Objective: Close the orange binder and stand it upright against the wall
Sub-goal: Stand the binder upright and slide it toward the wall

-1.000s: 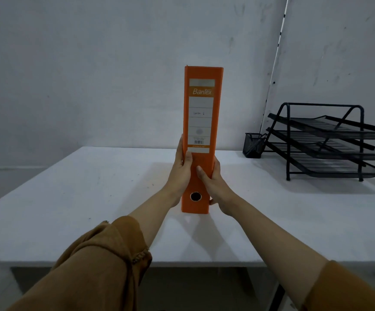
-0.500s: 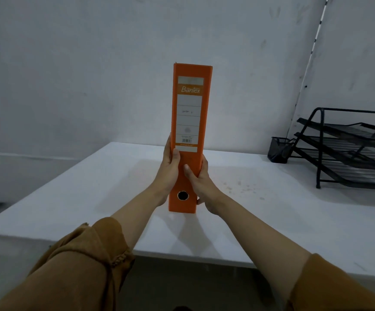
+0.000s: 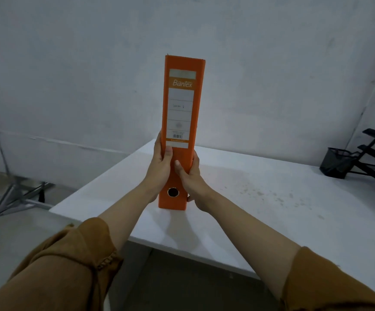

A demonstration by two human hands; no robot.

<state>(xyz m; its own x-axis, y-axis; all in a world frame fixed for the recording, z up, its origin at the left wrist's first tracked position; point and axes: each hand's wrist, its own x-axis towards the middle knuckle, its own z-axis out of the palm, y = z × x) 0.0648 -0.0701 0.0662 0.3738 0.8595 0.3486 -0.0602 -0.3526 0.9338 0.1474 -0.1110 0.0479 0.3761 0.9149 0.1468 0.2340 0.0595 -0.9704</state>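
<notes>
Your left hand (image 3: pixel 159 167) and right hand (image 3: pixel 190 176) clasp the closed orange binder (image 3: pixel 182 131) between them, upright, spine toward you, on the white table (image 3: pixel 271 209).

"Bantex" in white italic lettering on the orange binder (image 3: pixel 183 122) spine label (handwriting and barcode digits below are too small to read).

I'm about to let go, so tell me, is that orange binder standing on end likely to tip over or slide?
The orange binder looks tall on a narrow base, so a sideways nudge could probably tip it. Its closed covers seem stiff, unlikely to sag. The white table looks smooth, so it may slide when pushed low, where the left hand and right hand grip.
</notes>
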